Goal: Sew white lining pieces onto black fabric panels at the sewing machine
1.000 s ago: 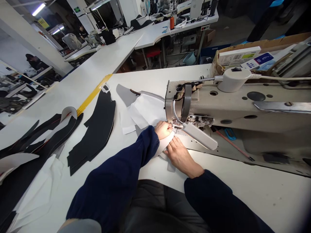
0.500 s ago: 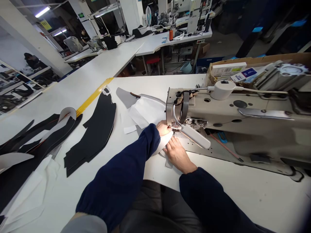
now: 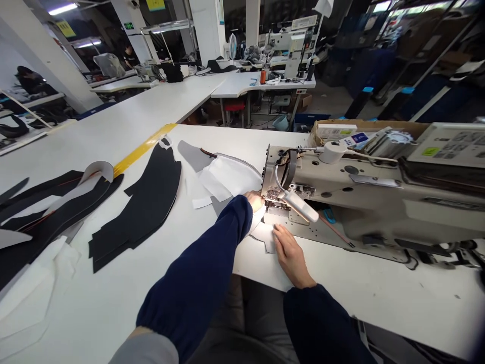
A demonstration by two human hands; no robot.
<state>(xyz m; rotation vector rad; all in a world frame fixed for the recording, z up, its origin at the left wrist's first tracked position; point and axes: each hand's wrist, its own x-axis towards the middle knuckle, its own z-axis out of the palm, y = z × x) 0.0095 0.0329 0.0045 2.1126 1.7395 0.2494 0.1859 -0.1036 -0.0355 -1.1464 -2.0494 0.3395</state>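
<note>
A sewing machine (image 3: 291, 187) stands on the white table, its small lamp (image 3: 303, 207) lighting the needle area. Beside the machine's head, my left hand (image 3: 255, 200) is closed on a light grey-white fabric piece (image 3: 265, 233); its fingertips are partly hidden. My right hand (image 3: 291, 253) lies with fingers stretched out, the tips touching that piece's right edge in front of the machine. Beyond my left hand, white sheets (image 3: 220, 177) lie over a grey fabric piece (image 3: 191, 154).
Stacked black fabric pieces (image 3: 146, 207) lie left of my forearm, near a yellow tape strip (image 3: 146, 146). More black and white strips (image 3: 56, 212) are heaped farther left. Behind the machine is a cardboard box (image 3: 314, 134) of supplies. Other workstations stand beyond.
My right hand has drawn away from the needle area, toward me and to the right, exposing more of the light fabric. My left hand stays beside the machine head. The view has shifted.
</note>
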